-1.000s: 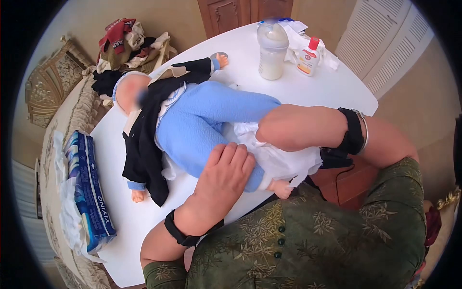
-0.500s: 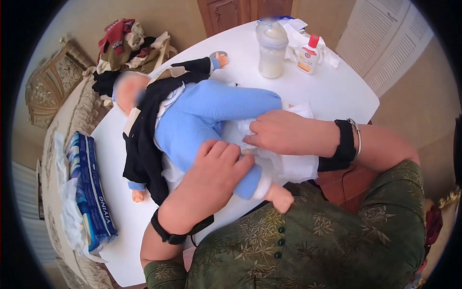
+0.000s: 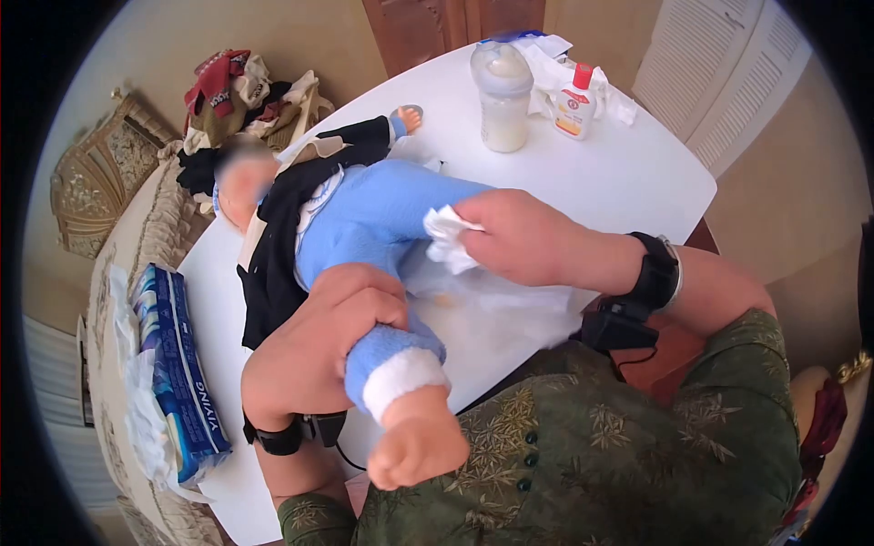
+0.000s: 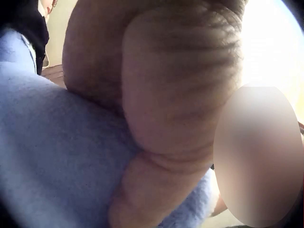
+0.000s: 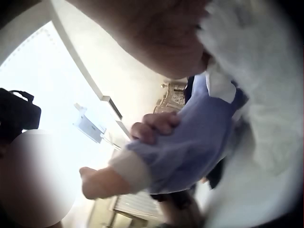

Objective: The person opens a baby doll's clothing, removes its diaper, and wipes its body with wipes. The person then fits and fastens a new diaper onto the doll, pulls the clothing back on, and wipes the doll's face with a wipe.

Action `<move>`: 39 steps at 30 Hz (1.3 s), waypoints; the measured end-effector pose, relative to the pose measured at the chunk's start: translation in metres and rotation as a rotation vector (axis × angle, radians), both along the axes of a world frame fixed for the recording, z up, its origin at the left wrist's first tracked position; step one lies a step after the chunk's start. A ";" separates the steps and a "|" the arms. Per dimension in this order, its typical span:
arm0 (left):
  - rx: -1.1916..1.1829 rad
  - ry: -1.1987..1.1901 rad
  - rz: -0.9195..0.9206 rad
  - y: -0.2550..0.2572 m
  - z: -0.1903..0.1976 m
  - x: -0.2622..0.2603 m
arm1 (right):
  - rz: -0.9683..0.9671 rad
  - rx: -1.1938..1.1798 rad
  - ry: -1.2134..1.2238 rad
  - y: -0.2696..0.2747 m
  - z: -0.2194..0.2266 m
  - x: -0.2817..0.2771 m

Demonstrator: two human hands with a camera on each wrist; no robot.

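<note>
A baby doll in blue fleece trousers (image 3: 373,196) and an open black jacket (image 3: 278,241) lies on its back on the white table. My left hand (image 3: 341,314) grips its near leg above the white cuff (image 3: 405,379), and the bare foot (image 3: 419,441) sticks up toward me. The right wrist view shows the left fingers (image 5: 154,127) curled round that blue leg. In my right hand (image 3: 528,238) a crumpled white wipe (image 3: 449,238) is pinched, close beside the doll's thighs. Beneath the legs spreads a thin white sheet (image 3: 510,300) with a small yellowish patch.
A milk-filled baby bottle (image 3: 503,100) and a red-capped lotion bottle (image 3: 574,105) stand at the table's far right, by white tissues (image 3: 619,106). A blue pack (image 3: 182,382) lies along the left edge. Clothes are heaped (image 3: 241,100) beyond the doll's head.
My left hand has gone from resting on the doll's near leg to gripping it, raising the leg and swinging it left. The right hand has drawn up from the white sheet with the wipe.
</note>
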State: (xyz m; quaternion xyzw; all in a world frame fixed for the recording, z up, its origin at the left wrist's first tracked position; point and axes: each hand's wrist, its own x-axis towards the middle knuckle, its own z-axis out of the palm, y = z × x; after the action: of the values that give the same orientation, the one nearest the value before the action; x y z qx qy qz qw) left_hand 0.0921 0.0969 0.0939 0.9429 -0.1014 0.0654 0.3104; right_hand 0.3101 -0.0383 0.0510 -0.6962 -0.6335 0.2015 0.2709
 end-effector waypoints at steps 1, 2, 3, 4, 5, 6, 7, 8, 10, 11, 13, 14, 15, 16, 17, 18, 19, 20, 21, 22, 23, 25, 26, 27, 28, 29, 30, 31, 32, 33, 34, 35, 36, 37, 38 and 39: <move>-0.023 -0.003 -0.028 0.002 0.000 -0.001 | -0.002 -0.001 0.005 0.004 -0.002 -0.006; -0.026 0.004 -0.032 0.002 0.000 -0.002 | -0.034 0.093 0.053 0.007 -0.005 -0.013; -0.102 0.019 -0.021 0.002 0.000 -0.003 | -0.066 0.186 0.099 0.010 -0.008 -0.020; -0.177 0.032 -0.010 0.003 -0.001 -0.004 | -0.079 0.231 0.095 0.016 -0.013 -0.026; -0.177 0.034 -0.013 0.003 -0.001 -0.004 | -0.082 0.231 0.096 0.021 -0.018 -0.034; -0.206 0.020 -0.022 0.004 -0.001 -0.004 | -0.003 0.428 0.102 0.025 -0.023 -0.042; -0.235 0.006 -0.030 0.005 -0.001 -0.005 | 0.078 0.625 0.108 0.025 -0.027 -0.049; -0.234 0.006 -0.029 0.006 0.000 -0.006 | 0.094 0.448 0.033 0.022 -0.030 -0.053; -0.136 -0.011 -0.007 0.005 0.003 -0.009 | 0.170 0.219 0.023 0.015 -0.033 -0.054; -0.134 -0.005 -0.008 0.002 0.006 -0.011 | 0.242 -0.011 0.011 0.011 -0.035 -0.053; -0.183 -0.087 0.175 -0.008 0.013 -0.020 | 0.324 0.033 -0.144 0.000 -0.055 -0.042; -0.351 -0.293 0.588 -0.052 0.012 -0.015 | 0.408 0.073 -0.303 -0.005 -0.062 -0.037; -0.347 -0.293 0.589 -0.056 0.017 -0.012 | 0.408 0.077 -0.301 -0.008 -0.060 -0.033; -0.434 -0.360 0.620 -0.057 0.017 -0.015 | 0.335 0.042 -0.348 -0.010 -0.056 -0.029; -0.520 -0.429 0.651 -0.059 0.019 -0.015 | 0.262 0.010 -0.394 -0.011 -0.054 -0.024; -0.471 -0.414 0.614 -0.056 0.017 -0.018 | 0.183 0.167 -0.279 -0.012 -0.061 -0.017; -0.465 -0.415 0.621 -0.057 0.015 -0.019 | 0.189 0.173 -0.277 -0.011 -0.060 -0.016; -0.466 -0.409 0.645 -0.059 0.015 -0.018 | 0.097 0.336 -0.089 -0.010 -0.057 -0.017; -0.469 -0.402 0.668 -0.060 0.015 -0.017 | 0.003 0.493 0.102 -0.010 -0.053 -0.018; -0.466 -0.399 0.672 -0.061 0.010 -0.020 | -0.020 0.589 0.177 -0.008 -0.045 -0.026; -0.396 -0.400 0.674 -0.064 0.008 -0.019 | -0.020 0.589 0.181 -0.004 -0.043 -0.036; -0.319 -0.396 0.673 -0.065 0.005 -0.017 | 0.065 0.889 0.297 0.005 -0.041 -0.054; -0.270 -0.248 0.812 -0.065 0.003 -0.015 | 0.059 0.894 0.302 0.010 -0.042 -0.059; -0.219 -0.098 0.946 -0.065 0.002 -0.014 | 0.158 0.916 0.293 0.014 -0.046 -0.063; -0.137 -0.226 0.806 -0.069 0.000 -0.019 | 0.258 0.934 0.283 0.017 -0.050 -0.064; -0.135 -0.222 0.803 -0.071 0.006 -0.013 | 0.254 0.936 0.286 0.021 -0.056 -0.060; -0.155 -0.297 0.739 -0.072 0.010 -0.009 | 0.236 0.817 0.202 0.028 -0.063 -0.050; -0.175 -0.372 0.674 -0.067 0.003 -0.017 | 0.220 0.697 0.118 0.035 -0.069 -0.042; -0.174 -0.373 0.674 -0.062 0.003 -0.017 | 0.169 0.608 0.011 0.038 -0.072 -0.034; -0.323 -0.409 0.604 -0.054 0.001 -0.019 | 0.171 0.610 0.011 0.039 -0.076 -0.027; -0.468 -0.442 0.531 -0.045 0.000 -0.021 | 0.141 0.559 -0.012 0.039 -0.074 -0.022; -0.463 -0.445 0.532 -0.036 -0.003 -0.025 | 0.112 0.510 -0.036 0.038 -0.070 -0.021; -0.431 -0.415 0.525 -0.026 -0.006 -0.028 | 0.124 0.602 0.058 0.036 -0.065 -0.020; -0.400 -0.385 0.518 -0.016 -0.010 -0.032 | 0.128 0.603 0.058 0.033 -0.052 -0.024; -0.316 -0.361 0.548 -0.006 -0.015 -0.035 | 0.111 0.685 0.145 0.027 -0.037 -0.031; -0.317 -0.359 0.551 -0.004 -0.016 -0.038 | 0.092 0.764 0.234 0.022 -0.026 -0.037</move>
State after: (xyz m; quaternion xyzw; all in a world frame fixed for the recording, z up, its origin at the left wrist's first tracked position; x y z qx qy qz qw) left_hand 0.0541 0.0925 0.0777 0.8486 0.1147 0.3261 0.4006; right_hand 0.2734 -0.0166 0.0252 -0.4887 -0.6582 0.0412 0.5712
